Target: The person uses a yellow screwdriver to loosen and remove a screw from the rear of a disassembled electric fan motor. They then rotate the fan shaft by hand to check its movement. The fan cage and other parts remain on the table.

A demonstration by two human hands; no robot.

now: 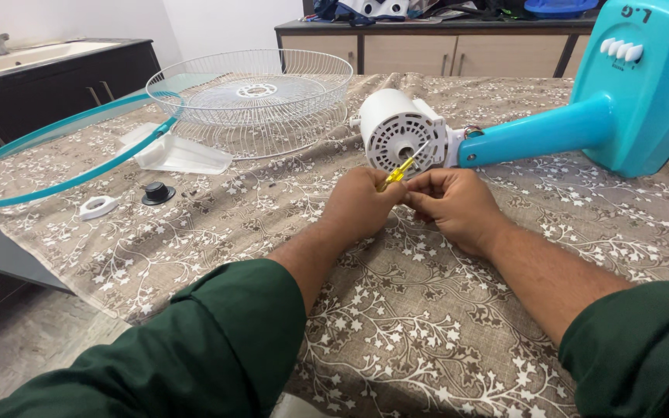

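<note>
Both hands hide screwdriver handle — tip vs motor unclear

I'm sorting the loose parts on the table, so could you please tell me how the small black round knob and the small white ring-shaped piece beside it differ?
The black round knob is dark and solid, while the white ring-shaped piece is pale with an open hole through its middle. The knob stands taller, with a raised centre; the ring lies flatter. The knob sits nearer the white wire fan guard, the ring nearer the teal rim. Both rest apart from the hands on the patterned tablecloth.
</note>
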